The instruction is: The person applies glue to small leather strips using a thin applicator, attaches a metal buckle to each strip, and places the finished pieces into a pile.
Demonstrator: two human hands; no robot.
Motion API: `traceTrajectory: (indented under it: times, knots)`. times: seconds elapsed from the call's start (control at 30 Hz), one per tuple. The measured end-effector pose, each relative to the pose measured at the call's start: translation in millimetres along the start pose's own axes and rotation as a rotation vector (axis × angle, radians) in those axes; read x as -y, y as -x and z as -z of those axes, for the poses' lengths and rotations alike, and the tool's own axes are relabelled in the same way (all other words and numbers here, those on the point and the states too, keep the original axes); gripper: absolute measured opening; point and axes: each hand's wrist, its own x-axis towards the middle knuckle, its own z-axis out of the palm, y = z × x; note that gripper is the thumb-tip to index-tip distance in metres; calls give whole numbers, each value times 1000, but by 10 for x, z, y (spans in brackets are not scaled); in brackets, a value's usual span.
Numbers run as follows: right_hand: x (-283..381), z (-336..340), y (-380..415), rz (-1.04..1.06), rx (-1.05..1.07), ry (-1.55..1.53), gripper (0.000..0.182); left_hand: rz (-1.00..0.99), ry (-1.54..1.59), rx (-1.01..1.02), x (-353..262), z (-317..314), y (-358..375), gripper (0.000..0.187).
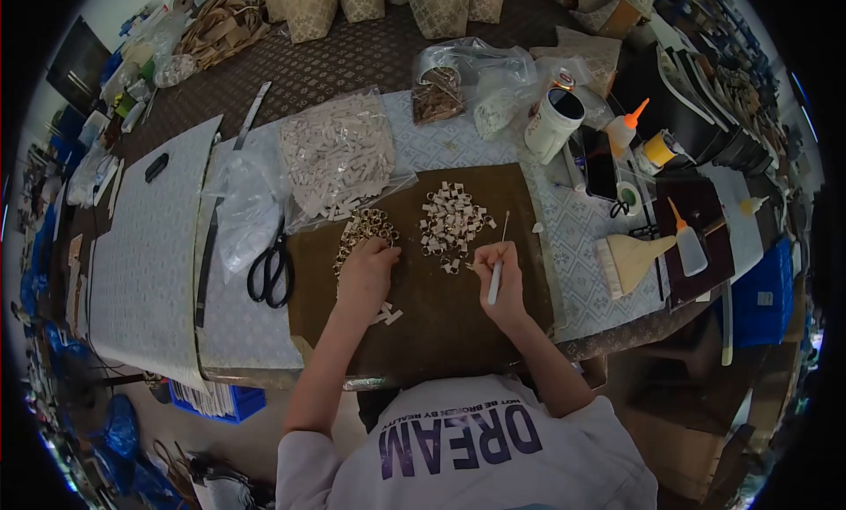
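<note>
On a brown mat [423,334], my left hand [368,268] reaches over the lower end of a pile of small metal rings [363,228]; its fingertips are bent down, and what they touch is too small to tell. A few pale strips [388,314] lie beside that wrist. My right hand [500,281] is closed round a thin tool with a white handle [495,282], its tip pointing away from me. Just beyond and left of this hand is a heap of pale tabs with rings [451,223]. A clear bag of pale strips [339,153] lies behind the rings.
Black scissors [270,276] lie left of the mat. On the right are a wide brush [636,261], a glue bottle [689,245], a phone [600,164] and a white container [553,126]. Patterned bags [436,7] stand at the back.
</note>
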Motion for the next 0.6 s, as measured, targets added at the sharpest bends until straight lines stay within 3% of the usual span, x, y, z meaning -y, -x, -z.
traceTrajectory:
  times: [0.2,0.3,0.4,0.5,0.6]
  knots:
    - [4,6,-105,-129,-2,86,21,-6,17,5,0,19,3,10]
    - [-33,34,-90,-60,-35,363,19,17,9,39,-19,37,-5,9]
    - [134,-83,-41,140,-148,447,20,24,11,33,17,13,-4,10]
    - [241,-346,174,105,102,203,22,72,44,110,71,44,-16,11]
    - [349,-604,335,91,310,201,23,71,60,120,56,87,-38,10]
